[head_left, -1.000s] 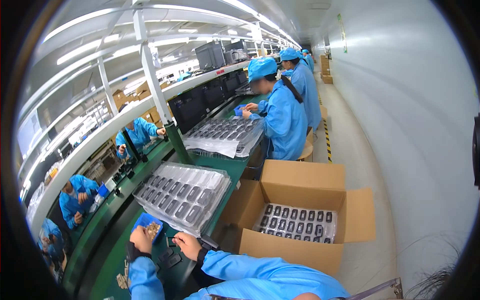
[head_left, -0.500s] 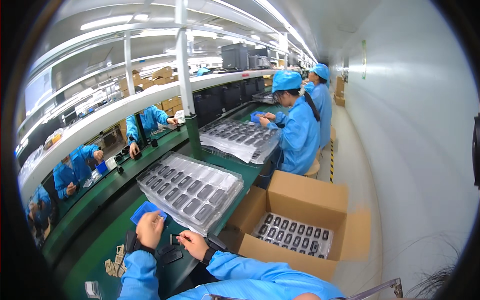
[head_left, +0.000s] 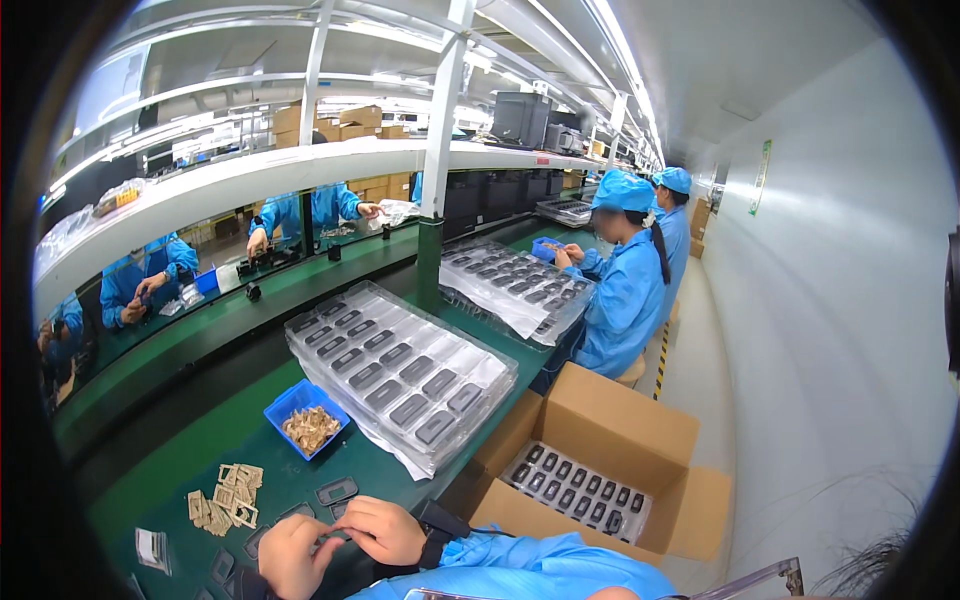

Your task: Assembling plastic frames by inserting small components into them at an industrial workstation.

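Note:
My left hand [head_left: 292,556] and my right hand [head_left: 384,531] meet at the front edge of the green bench, fingers pinched together. What lies between the fingertips is hidden or too small to make out. Just beyond them lie several flat black frames [head_left: 337,490]. Left of these is a loose heap of tan cut-out frames [head_left: 240,487]. A blue bin [head_left: 279,410] holding small tan pieces [head_left: 311,428] stands farther up the bench. Beside it, a stack of clear plastic trays [head_left: 470,352] carries rows of black oblong parts [head_left: 397,356].
An open cardboard box [head_left: 618,410] with a tray of black parts stands right of the bench. A small clear packet [head_left: 152,550] lies at the near left. Co-workers in blue sit farther along the bench [head_left: 625,290] and across it [head_left: 150,285]. A post [head_left: 431,250] rises behind the trays.
My left hand has come away from the blue bin and down to my right hand. The dark flat piece seen at my right fingers is now hidden. The whole view has shifted.

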`<move>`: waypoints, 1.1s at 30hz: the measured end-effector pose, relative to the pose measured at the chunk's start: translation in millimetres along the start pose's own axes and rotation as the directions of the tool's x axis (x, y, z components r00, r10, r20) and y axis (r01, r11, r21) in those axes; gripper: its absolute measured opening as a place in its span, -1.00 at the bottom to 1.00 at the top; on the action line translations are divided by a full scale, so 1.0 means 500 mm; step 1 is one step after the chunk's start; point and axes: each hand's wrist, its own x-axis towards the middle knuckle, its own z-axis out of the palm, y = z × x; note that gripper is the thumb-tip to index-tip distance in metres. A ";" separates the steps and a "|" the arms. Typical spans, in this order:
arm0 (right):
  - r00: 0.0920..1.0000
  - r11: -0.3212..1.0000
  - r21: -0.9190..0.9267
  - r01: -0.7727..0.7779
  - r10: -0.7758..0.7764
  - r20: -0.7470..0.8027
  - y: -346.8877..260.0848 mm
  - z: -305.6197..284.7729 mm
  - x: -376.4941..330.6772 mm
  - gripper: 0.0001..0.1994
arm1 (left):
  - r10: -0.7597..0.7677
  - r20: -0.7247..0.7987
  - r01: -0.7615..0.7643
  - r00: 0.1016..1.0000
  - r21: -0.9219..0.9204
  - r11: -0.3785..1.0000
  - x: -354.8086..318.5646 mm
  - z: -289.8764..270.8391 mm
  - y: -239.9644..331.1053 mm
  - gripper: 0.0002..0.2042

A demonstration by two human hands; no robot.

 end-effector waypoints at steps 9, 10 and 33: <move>0.925 0.676 0.638 -0.367 0.195 0.326 0.047 0.054 -0.005 -0.80 | -0.084 -0.228 0.099 0.970 0.055 0.994 -0.071 -0.005 -0.023 -0.76; 0.868 0.427 0.755 -0.497 0.263 0.423 0.043 0.061 -0.004 -0.79 | -0.043 -0.272 0.053 0.961 0.029 0.998 -0.078 -0.008 -0.028 -0.76; 0.836 0.656 0.557 -0.509 0.224 0.500 0.036 0.052 -0.031 -0.70 | -0.390 0.018 0.379 0.921 -0.280 0.882 -0.166 -0.032 -0.018 -0.62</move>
